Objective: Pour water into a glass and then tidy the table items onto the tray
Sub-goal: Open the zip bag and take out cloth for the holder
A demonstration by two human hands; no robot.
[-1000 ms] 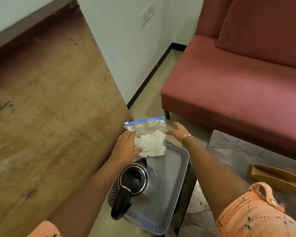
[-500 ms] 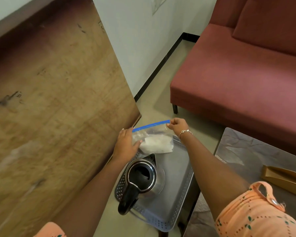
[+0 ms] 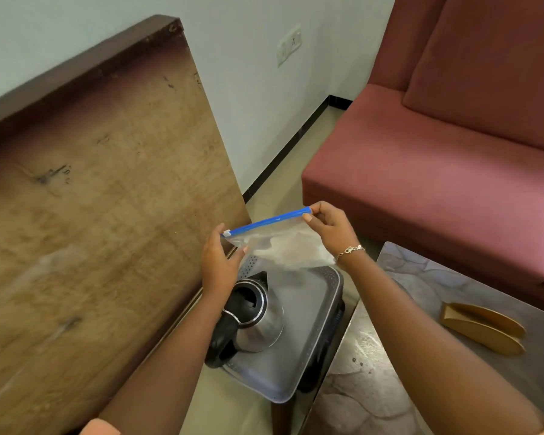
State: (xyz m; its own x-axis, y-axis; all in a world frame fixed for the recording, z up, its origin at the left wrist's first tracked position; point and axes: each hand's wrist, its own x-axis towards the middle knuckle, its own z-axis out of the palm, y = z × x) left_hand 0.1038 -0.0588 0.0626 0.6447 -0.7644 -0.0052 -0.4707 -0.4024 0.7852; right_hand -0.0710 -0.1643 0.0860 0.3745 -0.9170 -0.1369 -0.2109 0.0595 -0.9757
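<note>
Pinching zip bag taut above tray, both hands.

Wooden table cut off at left and bottom edges, grain blurred in lower left; sofa cut off at top and right edges; tray near left corner hidden behind kettle, far edge hidden behind bag; bag contents pale, crumpled, unclear through plastic; kettle handle partly hidden by left forearm; stone-topped table cut off at bottom right; wall socket too small for detail.
</note>
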